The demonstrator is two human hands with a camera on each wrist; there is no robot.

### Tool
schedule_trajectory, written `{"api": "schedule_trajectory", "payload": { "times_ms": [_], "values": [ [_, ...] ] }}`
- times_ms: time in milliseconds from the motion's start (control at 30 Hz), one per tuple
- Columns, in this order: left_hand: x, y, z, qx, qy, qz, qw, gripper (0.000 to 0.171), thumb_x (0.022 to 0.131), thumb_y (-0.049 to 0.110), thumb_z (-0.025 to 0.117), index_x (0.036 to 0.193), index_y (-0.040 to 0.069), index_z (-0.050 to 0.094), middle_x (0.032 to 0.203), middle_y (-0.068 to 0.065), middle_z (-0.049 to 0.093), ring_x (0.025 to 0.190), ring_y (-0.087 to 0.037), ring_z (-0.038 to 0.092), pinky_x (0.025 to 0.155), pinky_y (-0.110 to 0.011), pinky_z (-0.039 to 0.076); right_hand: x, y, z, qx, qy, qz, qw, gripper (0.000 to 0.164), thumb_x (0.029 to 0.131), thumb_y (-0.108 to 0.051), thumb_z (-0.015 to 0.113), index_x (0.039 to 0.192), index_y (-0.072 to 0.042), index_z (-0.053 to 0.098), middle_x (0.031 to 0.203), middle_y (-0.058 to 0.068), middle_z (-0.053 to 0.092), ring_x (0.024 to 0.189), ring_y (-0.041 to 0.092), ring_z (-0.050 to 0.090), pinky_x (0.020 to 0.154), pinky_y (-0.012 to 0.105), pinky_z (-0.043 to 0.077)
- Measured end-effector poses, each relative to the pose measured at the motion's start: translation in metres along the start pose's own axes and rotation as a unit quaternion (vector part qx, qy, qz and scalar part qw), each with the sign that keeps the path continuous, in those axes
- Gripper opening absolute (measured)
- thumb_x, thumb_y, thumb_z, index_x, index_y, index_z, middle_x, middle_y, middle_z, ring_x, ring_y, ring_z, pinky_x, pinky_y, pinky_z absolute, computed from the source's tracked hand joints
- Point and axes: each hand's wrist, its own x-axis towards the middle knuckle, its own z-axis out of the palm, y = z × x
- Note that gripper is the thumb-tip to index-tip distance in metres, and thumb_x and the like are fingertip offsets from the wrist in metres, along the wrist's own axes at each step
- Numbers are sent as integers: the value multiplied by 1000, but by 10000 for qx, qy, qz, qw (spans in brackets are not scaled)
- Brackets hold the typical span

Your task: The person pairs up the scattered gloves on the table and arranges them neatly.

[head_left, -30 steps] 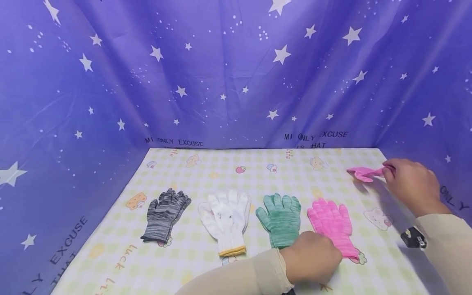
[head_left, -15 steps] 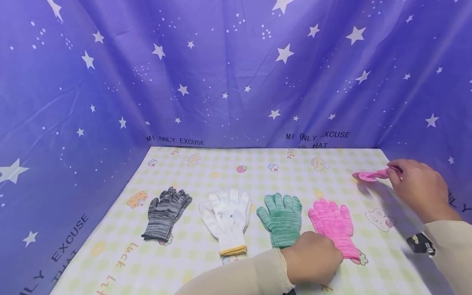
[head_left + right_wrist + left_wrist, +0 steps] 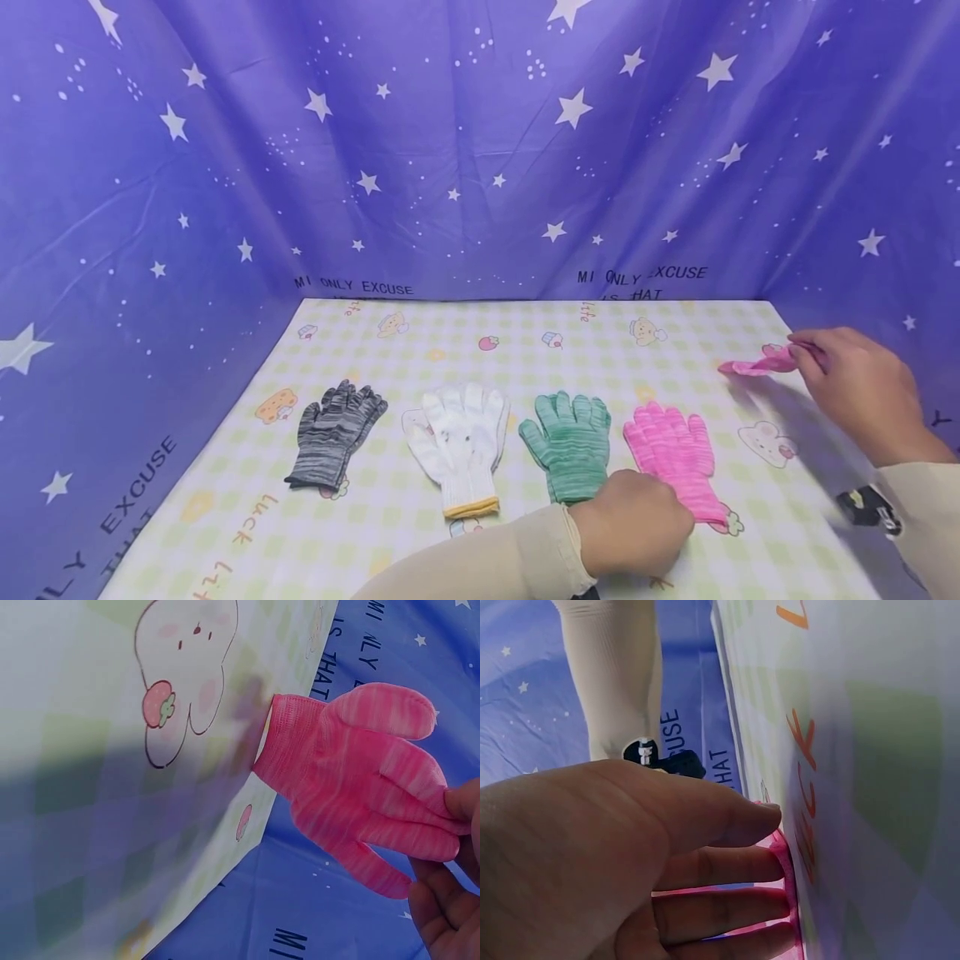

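My right hand (image 3: 862, 396) pinches a pink knitted glove (image 3: 352, 772) by its fingertips at the right side of the table. The glove's cuff points toward the back of the table, low over the cloth. My left hand (image 3: 637, 525) rests at the near edge of another pink glove (image 3: 670, 442), which lies flat. In the left wrist view, the fingers (image 3: 720, 915) extend down to the tablecloth, with pink fabric just behind their tips. Left of this hand lie a green glove (image 3: 570, 437), a white glove (image 3: 468, 442) with a yellow cuff edge and a grey-black glove (image 3: 337, 433).
A checked tablecloth (image 3: 420, 367) with printed cartoon figures covers the table. Purple star-printed curtains (image 3: 450, 150) stand close behind and along both sides. A small black device (image 3: 866, 507) is strapped under the right wrist.
My right hand has moved slightly right and nearer, drawing the pink glove along, and that glove now looks narrower in the head view. My left hand stays in place.
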Motion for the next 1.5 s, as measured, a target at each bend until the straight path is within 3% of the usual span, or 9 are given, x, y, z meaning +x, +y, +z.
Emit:
{"api": "schedule_trajectory", "payload": {
  "times_ms": [267,533,600,800,1000,1167,1267,1400,1500],
  "values": [
    [-1,1,2,-32,-7,107,9999,19,96,32,65,77,37,65,66,17,56,61,-2,46,46,-27,45,-11,0,-1,46,416,-266,9988,18,92,-10,70,109,-5,75,108,21,73,101,42,65,76,59,42],
    [-2,2,2,-83,-118,124,9998,17,96,33,65,79,37,66,65,17,55,61,-3,46,46,-27,44,-17,-1,0,32,628,-315,9975,18,90,-11,73,108,-9,77,107,17,75,95,35,62,71,36,37],
    [-2,3,2,-81,-128,133,9998,17,95,32,66,79,37,66,65,17,55,61,-3,46,46,-27,44,-19,-3,0,16,661,-328,9973,18,90,-11,74,108,-9,77,107,17,75,95,36,63,70,36,36],
    [-2,3,1,8,18,120,9999,18,96,34,65,78,37,65,64,17,56,60,-2,47,46,-28,45,-23,-10,-6,13,766,-444,9961,21,87,-8,77,108,-8,76,108,19,75,94,42,67,71,51,41],
    [-1,2,1,19,-23,-31,10000,19,93,35,68,75,37,63,65,17,55,61,-3,49,46,-29,45,-24,-21,-12,11,950,-761,9926,27,81,-6,81,108,-8,76,103,17,76,88,37,66,70,35,38],
    [0,1,0,17,-16,-11,10000,18,92,36,69,75,37,63,65,17,56,61,-3,49,47,-28,45,-26,-27,-20,-30,1119,-1008,9886,30,78,-7,83,107,-7,77,98,15,77,82,20,59,66,28,39],
    [0,1,0,25,12,14,10000,18,92,36,69,75,37,64,65,17,56,61,-3,49,47,-28,45,-29,-29,-22,-62,1135,-1088,9876,31,77,-7,82,107,-5,77,97,16,77,80,21,60,66,29,39],
    [0,1,-1,-10,6,33,10000,17,93,36,69,76,37,64,65,18,57,61,-3,49,47,-27,45,-32,-31,-25,-87,1108,-1099,9877,32,78,-7,82,109,-5,76,99,18,77,77,34,64,65,31,39],
    [0,2,-1,-26,-7,26,10000,17,93,35,69,76,37,64,66,18,57,62,-2,49,47,-27,46,-32,-32,-27,-112,1087,-1124,9876,33,78,-9,83,110,-6,77,98,17,77,69,26,62,61,30,39]
  ]
}}
